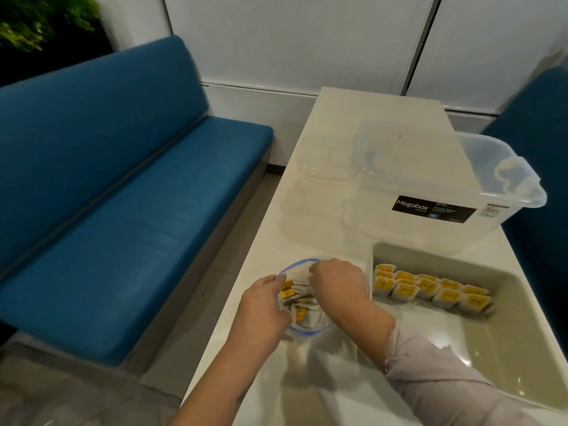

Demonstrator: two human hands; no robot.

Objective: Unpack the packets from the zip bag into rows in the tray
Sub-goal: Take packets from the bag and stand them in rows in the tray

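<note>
Beige plastic forms the tray (pixel 522 290), the largest of the task's things, which is set on the white table (pixel 362 118) at the right, with two short rows of yellow-labelled packets in the tray (pixel 430 290) stood against its far wall and most of its floor bare. Just left of it the zip bag (pixel 307 325) is stood open, its blue-edged mouth held wide: the rim is pinched shut at the near left by the left hand (pixel 261 312), while the right hand (pixel 338 281) is reached into the far side, curled around the loose packets in the bag (pixel 296 302). The step is judged best done if the mouth is kept spread and the bag steadied, a small stack is taken with labels faced one way, and it is set upright against the last row so that the lines are kept straight. Whether a packet is actually clamped by the right fingers cannot be told, since the fingertips are hidden inside the bag. The packet print is too blurred to be read, the bag's lower part is lost in glare, and the tray's near right corner is cut off by the frame.
</note>
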